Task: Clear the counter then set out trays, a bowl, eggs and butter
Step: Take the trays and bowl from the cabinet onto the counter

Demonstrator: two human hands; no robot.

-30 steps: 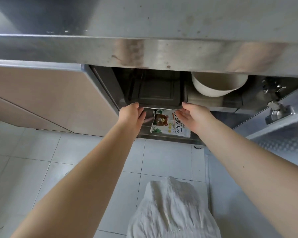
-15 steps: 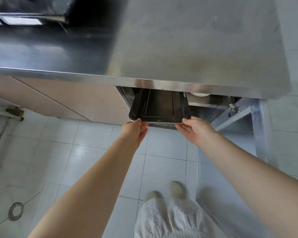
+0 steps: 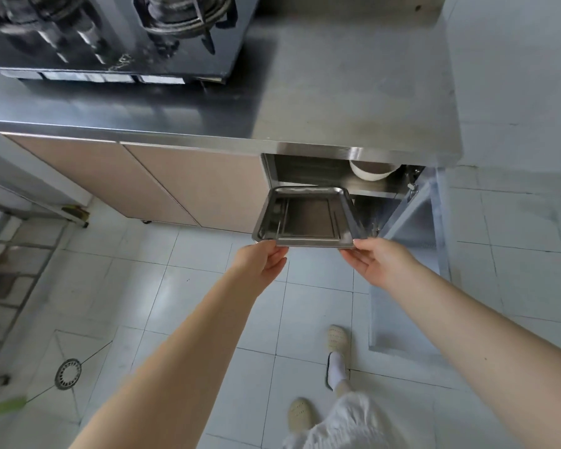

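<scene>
A person's left hand (image 3: 262,261) and right hand (image 3: 378,261) grip the near rim of stacked steel trays (image 3: 305,217), held just beyond the fingers, likely rigid, light and slippery.

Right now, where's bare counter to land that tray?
Bare steel counter lies right of the stove, running to the right wall, straight above the open cabinet. The stove crowds the far left. Both hands, left and right, grip the tray; a bowl sits on the shelf.
</scene>
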